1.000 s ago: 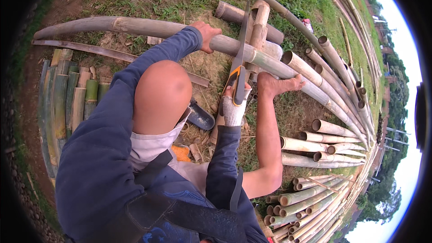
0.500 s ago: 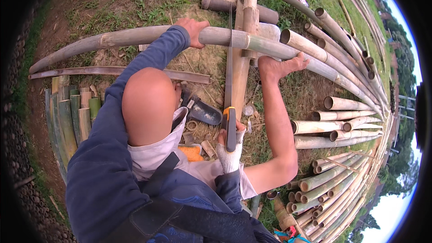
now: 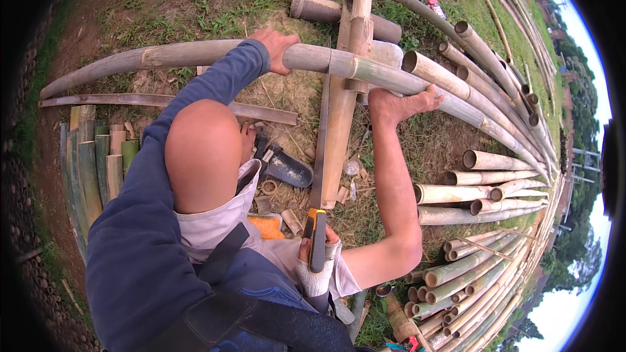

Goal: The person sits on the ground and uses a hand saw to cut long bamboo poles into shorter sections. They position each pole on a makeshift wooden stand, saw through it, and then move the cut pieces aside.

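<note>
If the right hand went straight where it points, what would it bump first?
Probably the near end of the pale bamboo support, ahead of the right hand. Depth is unclear: it might pass above and reach the crosswise bamboo pole.

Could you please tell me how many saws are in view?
1: the saw in the right hand, its blade at the bamboo pole that the left hand grips. Others may be hidden.

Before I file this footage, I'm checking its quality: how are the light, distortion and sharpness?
Head view: soft daylight, no hard shadows; head view: sky at lower right nearly washed out; head view: fisheye bending makes the long bamboo pole look bowed; head view: saw outline reads clearly, teeth too fine to tell.
</note>
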`<state>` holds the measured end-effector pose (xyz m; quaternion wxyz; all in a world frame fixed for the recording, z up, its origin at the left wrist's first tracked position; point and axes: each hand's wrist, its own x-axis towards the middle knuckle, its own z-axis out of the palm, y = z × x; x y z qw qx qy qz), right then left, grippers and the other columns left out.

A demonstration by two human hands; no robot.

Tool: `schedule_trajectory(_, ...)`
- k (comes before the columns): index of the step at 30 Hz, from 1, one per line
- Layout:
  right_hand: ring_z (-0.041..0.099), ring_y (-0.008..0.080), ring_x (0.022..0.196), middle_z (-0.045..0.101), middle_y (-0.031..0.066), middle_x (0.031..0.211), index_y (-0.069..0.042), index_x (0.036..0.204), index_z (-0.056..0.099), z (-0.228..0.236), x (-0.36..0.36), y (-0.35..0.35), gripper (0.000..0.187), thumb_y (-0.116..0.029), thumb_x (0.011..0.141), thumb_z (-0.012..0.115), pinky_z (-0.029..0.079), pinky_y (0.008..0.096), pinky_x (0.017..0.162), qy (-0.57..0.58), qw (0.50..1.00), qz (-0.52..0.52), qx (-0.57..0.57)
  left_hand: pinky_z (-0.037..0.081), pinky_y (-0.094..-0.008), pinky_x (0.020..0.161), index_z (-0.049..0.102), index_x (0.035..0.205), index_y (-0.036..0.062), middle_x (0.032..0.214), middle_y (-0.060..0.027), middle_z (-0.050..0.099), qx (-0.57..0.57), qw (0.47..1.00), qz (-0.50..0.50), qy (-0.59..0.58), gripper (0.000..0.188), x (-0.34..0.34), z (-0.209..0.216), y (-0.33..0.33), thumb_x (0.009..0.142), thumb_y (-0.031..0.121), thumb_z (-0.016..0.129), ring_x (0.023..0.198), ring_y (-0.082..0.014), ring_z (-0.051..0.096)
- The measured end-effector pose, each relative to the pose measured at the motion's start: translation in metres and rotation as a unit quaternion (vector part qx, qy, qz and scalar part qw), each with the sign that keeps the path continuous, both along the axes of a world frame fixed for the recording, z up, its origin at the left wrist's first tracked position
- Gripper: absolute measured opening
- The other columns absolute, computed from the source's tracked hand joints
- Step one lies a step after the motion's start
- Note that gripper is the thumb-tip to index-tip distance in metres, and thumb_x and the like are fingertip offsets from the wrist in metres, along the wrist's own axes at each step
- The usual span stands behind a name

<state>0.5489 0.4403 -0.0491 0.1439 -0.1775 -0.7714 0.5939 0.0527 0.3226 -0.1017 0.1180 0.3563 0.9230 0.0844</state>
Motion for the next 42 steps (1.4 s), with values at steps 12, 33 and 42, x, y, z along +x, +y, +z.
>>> schedule_trajectory(12,0.062,0.0186,0.108,0.061,0.0122,0.124,-0.001,0.144,0.049,-0.050,-0.164,0.037,0.048,-0.003,0.099,0.065,0.052,0.0344,0.097,0.025,0.999,0.027,0.009,0.059,-0.0496,0.097,0.062,0.141,0.0218,0.111,-0.0163,0.080,0.003,1.000,0.000,-0.005,0.085,-0.001,0.014,-0.002,0.067,0.054,0.089,0.103,-0.0376,0.077)
schedule_trajectory(33,0.063,0.0199,0.119,0.060,0.0134,0.137,-0.001,0.151,0.047,-0.036,-0.061,0.013,0.053,-0.003,0.100,0.063,0.052,0.0327,0.103,-0.018,0.999,-0.006,0.029,0.059,-0.0513,0.098,0.061,0.145,0.0194,0.108,-0.0180,0.079,0.007,1.000,-0.005,-0.009,0.089,-0.002,0.010,0.002,0.067,0.054,0.089,0.100,-0.0393,0.076)
schedule_trajectory(42,0.063,0.0176,0.112,0.061,0.0137,0.131,0.000,0.150,0.046,-0.042,-0.148,0.033,0.052,-0.004,0.101,0.064,0.053,0.0319,0.099,0.043,0.998,0.006,0.036,0.059,-0.0506,0.095,0.062,0.143,0.0204,0.108,-0.0166,0.080,0.026,1.000,0.006,-0.003,0.084,-0.004,0.004,-0.002,0.069,0.052,0.088,0.099,-0.0385,0.077)
